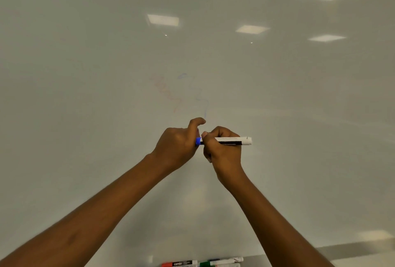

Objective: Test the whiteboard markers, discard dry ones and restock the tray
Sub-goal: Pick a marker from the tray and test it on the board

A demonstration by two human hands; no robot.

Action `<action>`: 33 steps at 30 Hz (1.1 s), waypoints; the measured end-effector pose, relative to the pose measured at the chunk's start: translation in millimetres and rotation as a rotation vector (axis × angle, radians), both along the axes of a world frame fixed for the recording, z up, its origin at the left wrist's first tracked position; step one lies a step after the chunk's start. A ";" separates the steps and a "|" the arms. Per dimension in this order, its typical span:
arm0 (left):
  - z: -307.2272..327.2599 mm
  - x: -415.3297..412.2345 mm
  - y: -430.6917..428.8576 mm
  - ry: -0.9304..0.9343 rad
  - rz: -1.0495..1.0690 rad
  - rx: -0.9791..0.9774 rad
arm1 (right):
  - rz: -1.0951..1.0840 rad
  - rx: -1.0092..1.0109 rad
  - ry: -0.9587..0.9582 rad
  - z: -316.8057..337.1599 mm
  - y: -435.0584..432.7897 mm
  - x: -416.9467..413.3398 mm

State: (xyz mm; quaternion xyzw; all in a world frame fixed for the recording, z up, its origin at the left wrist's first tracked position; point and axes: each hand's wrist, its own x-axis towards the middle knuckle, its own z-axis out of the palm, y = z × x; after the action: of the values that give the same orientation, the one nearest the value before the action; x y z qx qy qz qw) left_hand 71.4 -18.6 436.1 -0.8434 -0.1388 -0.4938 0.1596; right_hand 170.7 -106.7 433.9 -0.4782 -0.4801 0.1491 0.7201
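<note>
Your right hand (pixel 222 147) grips the blue marker (pixel 233 140), left hand (pixel 179 145) pinches its cap (pixel 198 141) by the whiteboard (pixel 85 95): testing step; next judge faint blue squiggle (pixel 197 93).

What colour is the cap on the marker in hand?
Blue cap, gripped by the left hand; seen in the head view.

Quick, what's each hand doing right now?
Left hand: closed around the blue cap at the marker's end.
Right hand: closed around the white marker barrel.
</note>
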 end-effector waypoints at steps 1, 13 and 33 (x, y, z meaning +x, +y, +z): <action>0.2 3.7 -4.5 0.006 -0.005 -0.050 | -0.017 0.019 0.060 -1.6 0.4 -0.8; -8.1 37.8 -29.2 0.053 -0.043 -0.120 | 0.071 0.101 0.186 -25.8 -15.7 30.0; -147.3 242.7 -86.1 0.363 -0.108 -0.002 | -1.054 -0.274 -1.022 -171.7 -125.2 220.6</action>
State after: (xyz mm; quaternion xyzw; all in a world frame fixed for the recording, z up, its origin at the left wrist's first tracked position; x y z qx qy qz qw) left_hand 314.1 -104.6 288.8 -0.9251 -0.0627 -0.3414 0.1541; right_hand 391.3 -232.0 262.1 -0.7401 -0.4393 -0.3982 0.3172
